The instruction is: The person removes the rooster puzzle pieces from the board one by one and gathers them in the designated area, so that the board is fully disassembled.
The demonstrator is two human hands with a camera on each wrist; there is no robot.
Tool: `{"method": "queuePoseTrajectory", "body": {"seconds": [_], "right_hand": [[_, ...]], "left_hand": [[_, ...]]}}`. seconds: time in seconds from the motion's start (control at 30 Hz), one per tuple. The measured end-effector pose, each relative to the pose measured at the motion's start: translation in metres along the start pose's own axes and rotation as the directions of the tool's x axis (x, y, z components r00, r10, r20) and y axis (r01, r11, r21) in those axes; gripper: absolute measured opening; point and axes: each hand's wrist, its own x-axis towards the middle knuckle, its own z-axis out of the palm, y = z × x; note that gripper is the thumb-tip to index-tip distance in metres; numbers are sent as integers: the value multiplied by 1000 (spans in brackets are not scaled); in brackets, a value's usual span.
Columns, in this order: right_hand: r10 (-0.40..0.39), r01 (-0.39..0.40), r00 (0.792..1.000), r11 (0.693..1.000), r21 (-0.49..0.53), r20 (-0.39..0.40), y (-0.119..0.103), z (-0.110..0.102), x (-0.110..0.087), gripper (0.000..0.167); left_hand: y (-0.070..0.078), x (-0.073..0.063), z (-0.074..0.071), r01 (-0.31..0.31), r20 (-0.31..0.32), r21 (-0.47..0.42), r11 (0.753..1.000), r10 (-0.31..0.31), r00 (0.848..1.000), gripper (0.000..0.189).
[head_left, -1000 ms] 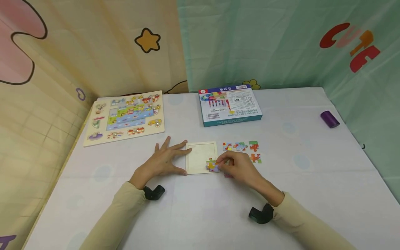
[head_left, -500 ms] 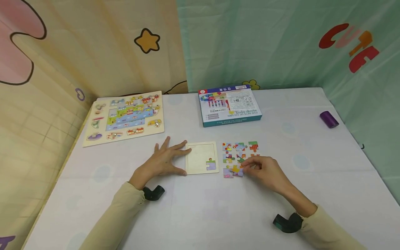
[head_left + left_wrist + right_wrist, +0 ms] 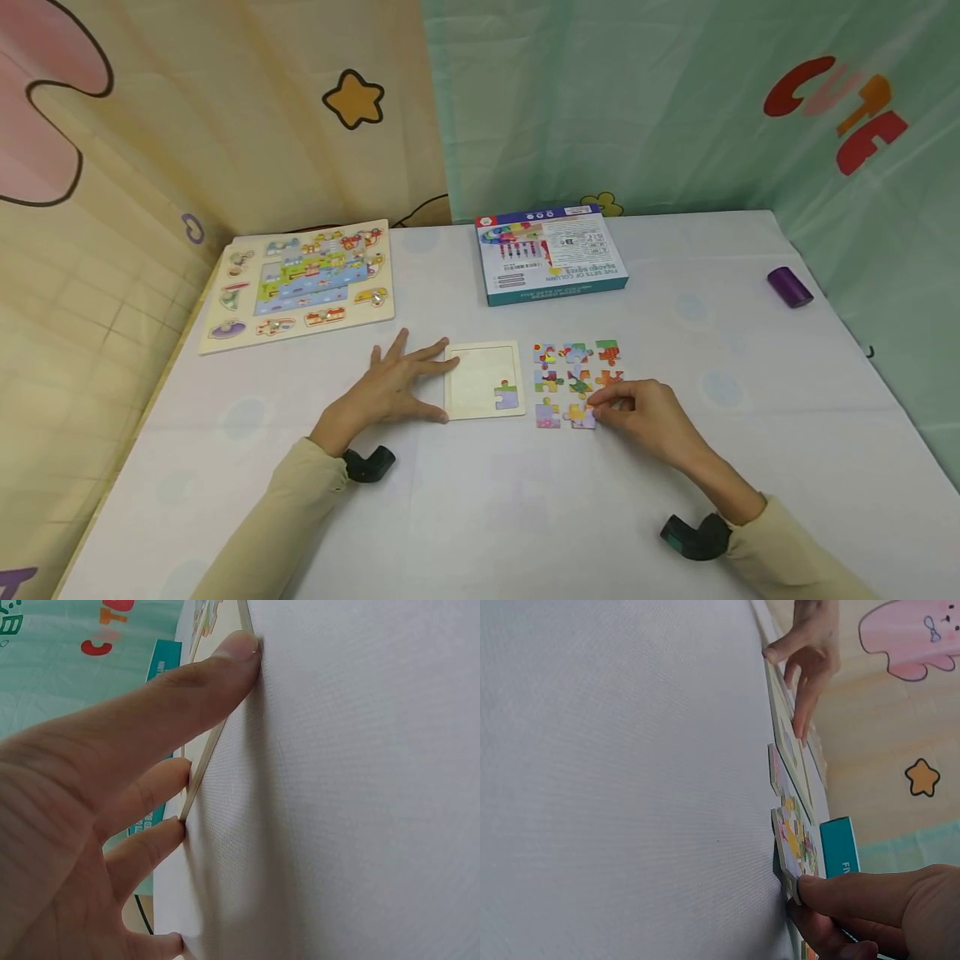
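Observation:
In the head view, my left hand (image 3: pixel 384 385) lies with spread fingers along the left side of a small square wooden puzzle tray (image 3: pixel 474 373). Thumb and fingertips touch the tray's edge. One purple and green jigsaw piece (image 3: pixel 506 398) shows in the tray's lower right corner. My right hand (image 3: pixel 651 415) pinches the right side of a yellow and purple jigsaw piece (image 3: pixel 578 414) between thumb and fingers. The right wrist view has that piece slightly tilted, close over the cloth. Several loose jigsaw pieces (image 3: pixel 547 381) lie in rows right of the tray.
A large wooden picture puzzle board (image 3: pixel 297 324) lies at the back left. Behind the tray is a flat toy box (image 3: pixel 556 255) with a teal side. A purple cylinder (image 3: pixel 790 287) lies near the right edge of the white-covered table (image 3: pixel 465 517).
My right hand carries the yellow and purple piece from over the tray's lower right corner rightward, to the front row of loose pieces. My left hand stays put.

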Motion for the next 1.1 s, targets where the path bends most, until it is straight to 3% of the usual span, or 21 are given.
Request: {"method": "queuePoseTrajectory", "body": {"seconds": [0.53,0.9,1.1], "right_hand": [[-139,134,984,990,-54,-108,-2,11,8,15],[-250,250,968,968,-27,-23,-36,46,35,28],[-244,244,969,970,-3,51,-52,61,46,37]], "left_hand": [[0,-2,-2,2,-4,1,1000,-2,1000,86],[0,-2,-1,3,-6,-6,1000,-3,1000,85],[1,-1,-1,3,-3,-4,1000,-3,1000,84]]}}
